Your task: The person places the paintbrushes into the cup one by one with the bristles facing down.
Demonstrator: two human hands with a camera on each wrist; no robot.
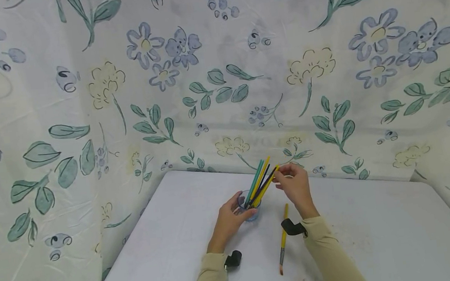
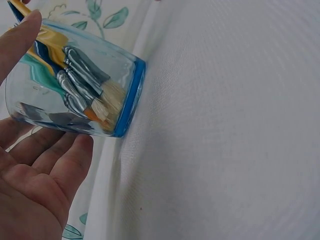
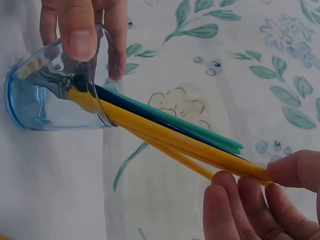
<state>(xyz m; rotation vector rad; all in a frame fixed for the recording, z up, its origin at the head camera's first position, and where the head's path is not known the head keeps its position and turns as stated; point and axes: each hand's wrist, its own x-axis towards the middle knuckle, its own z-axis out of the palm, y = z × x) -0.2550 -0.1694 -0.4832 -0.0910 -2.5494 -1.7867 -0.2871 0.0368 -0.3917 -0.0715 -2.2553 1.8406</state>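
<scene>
A clear blue-tinted glass (image 2: 132, 102) stands on the white table, holding several paintbrushes with bristles down. Their handles are yellow, dark blue and green (image 3: 220, 141). My left hand (image 1: 227, 219) grips the glass, thumb near the rim on one side and fingers on the other. Above and to the right, my right hand (image 1: 296, 187) pinches the end of a yellow-handled paintbrush (image 3: 200, 151) between thumb and fingers. That brush's bristle end is inside the glass. Another yellow paintbrush (image 1: 283, 242) lies on the table under my right wrist, bristles toward me.
The white table (image 1: 153, 242) ends at the back against a floral cloth (image 1: 223, 118), which also hangs at the sides. Black wrist cameras (image 1: 233, 259) sit on both wrists. Faint brownish marks show on the tabletop at right.
</scene>
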